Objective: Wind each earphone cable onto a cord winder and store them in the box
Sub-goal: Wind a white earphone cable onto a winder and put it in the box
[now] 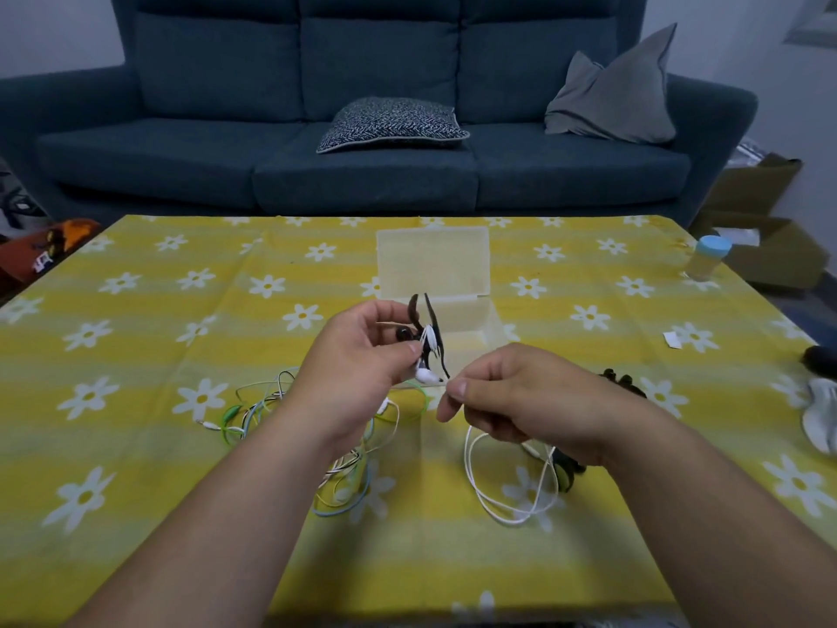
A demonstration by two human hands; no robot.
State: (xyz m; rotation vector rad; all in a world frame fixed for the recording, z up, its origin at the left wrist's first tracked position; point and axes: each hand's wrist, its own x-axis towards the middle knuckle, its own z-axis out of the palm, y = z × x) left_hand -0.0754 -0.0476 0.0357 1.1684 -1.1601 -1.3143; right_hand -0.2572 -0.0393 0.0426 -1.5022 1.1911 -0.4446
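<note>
My left hand (358, 360) grips the black cord winder (428, 321) just before the clear box (471, 310). Right hand (516, 396), nearer me than the box, pinches the white cable (512, 503); slack loops onto the cloth.

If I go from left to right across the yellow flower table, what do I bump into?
Left hand holding the black cord winder → right hand pinching the white cable → blue-capped bottle → white thing at the right edge.

Earphone tangle (233, 411) partly hidden beneath the left forearm (271, 469)
</note>
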